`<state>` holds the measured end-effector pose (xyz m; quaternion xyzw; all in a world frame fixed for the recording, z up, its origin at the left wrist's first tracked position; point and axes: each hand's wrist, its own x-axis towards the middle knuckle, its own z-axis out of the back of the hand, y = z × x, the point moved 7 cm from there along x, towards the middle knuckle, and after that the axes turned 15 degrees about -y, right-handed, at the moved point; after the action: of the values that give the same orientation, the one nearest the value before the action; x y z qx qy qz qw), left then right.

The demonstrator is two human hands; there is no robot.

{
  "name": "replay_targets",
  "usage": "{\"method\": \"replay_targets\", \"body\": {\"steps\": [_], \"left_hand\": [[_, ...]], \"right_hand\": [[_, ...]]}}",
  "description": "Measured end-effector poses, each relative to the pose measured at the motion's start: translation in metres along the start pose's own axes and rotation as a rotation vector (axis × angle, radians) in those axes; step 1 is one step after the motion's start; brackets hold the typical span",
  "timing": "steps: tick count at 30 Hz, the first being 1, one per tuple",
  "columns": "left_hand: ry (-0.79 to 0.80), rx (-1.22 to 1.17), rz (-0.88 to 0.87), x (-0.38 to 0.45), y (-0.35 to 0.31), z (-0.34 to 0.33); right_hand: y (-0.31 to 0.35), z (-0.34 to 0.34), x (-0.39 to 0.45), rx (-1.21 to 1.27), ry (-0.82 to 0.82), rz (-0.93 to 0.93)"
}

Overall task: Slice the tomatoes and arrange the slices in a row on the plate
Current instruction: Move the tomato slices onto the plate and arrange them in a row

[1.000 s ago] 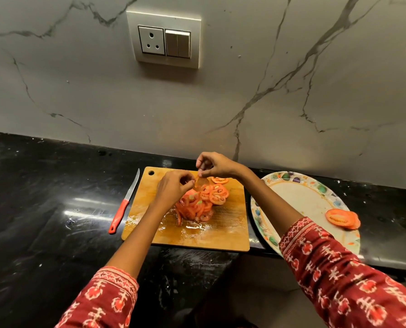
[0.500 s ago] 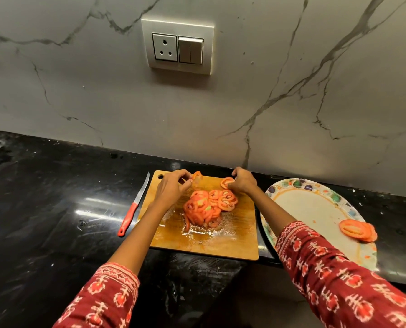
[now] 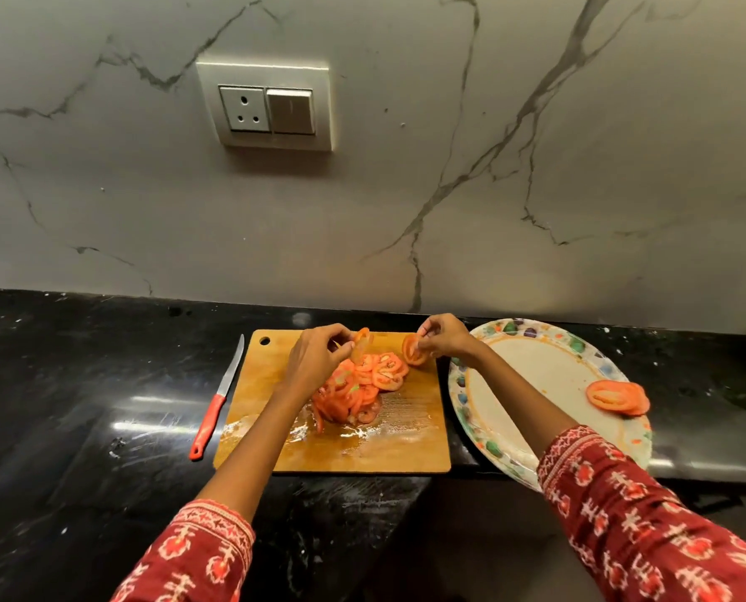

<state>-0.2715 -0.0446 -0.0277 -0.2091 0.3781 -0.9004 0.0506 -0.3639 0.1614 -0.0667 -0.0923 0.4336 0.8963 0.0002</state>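
Over the far edge of the cutting board (image 3: pixel 341 445), the right hand (image 3: pixel 443 338) pinches a tomato slice (image 3: pixel 412 349) between curled fingers (image 3: pixel 427 330), holding it on edge with its cut face turned toward the left. The left hand (image 3: pixel 315 356) likewise pinches a thinner slice (image 3: pixel 361 341), lifted clear above the heap of slices (image 3: pixel 360 386) that lies in the middle of the board.

The plate (image 3: pixel 532 367) lies directly to the right of the right hand, its near rim just beside the board's right edge, so the right hand is plainly the nearer one for carrying. Its long axis appears to run from far left to near right. A small stack of slices (image 3: pixel 619 398) already sits near the plate's right rim; the pale middle between that stack and the left rim is bare, which looks like ample room for a row.

A red-handled knife (image 3: pixel 217 401) lies on the black bench (image 3: pixel 80 406) just left of the board, blade pointing away, well clear of the path from board to plate. The plate's near edge seems to overhang the bench front.
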Motion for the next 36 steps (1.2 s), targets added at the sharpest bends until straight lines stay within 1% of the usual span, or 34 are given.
{"method": "replay_targets", "body": {"steps": [3,7,11,13,15,18,20,23,28,31,36], "left_hand": [[0.069,-0.016,-0.035,-0.002,-0.019,-0.023],[0.138,-0.038,-0.111,0.001,-0.054,-0.055],[0.198,-0.079,-0.189,0.005,-0.095,-0.095],[0.248,-0.089,-0.218,0.001,-0.114,-0.124],[0.308,-0.094,-0.247,-0.007,-0.136,-0.154],[0.373,-0.136,-0.276,-0.013,-0.169,-0.193],[0.431,-0.161,-0.316,-0.016,-0.192,-0.219],[0.528,-0.151,-0.363,-0.025,-0.222,-0.256],[0.689,-0.088,-0.396,-0.040,-0.253,-0.309],[0.711,-0.039,-0.375,-0.041,-0.261,-0.333],[0.669,0.132,-0.329,-0.039,-0.247,-0.357]], "right_hand": [[-0.014,0.028,-0.011,0.045,-0.038,0.002],[-0.041,0.074,-0.026,0.071,-0.103,-0.068],[-0.078,0.136,-0.046,0.103,-0.261,-0.130],[-0.106,0.168,-0.058,0.119,-0.388,-0.169],[-0.138,0.201,-0.071,0.085,-0.530,-0.224],[-0.173,0.242,-0.084,0.058,-0.628,-0.264],[-0.188,0.265,-0.090,0.049,-0.654,-0.277],[-0.209,0.287,-0.095,0.103,-0.662,-0.300],[-0.229,0.310,-0.089,0.144,-0.685,-0.289],[-0.237,0.319,-0.082,0.163,-0.671,-0.269],[-0.243,0.315,-0.069,0.160,-0.571,-0.240]]}}
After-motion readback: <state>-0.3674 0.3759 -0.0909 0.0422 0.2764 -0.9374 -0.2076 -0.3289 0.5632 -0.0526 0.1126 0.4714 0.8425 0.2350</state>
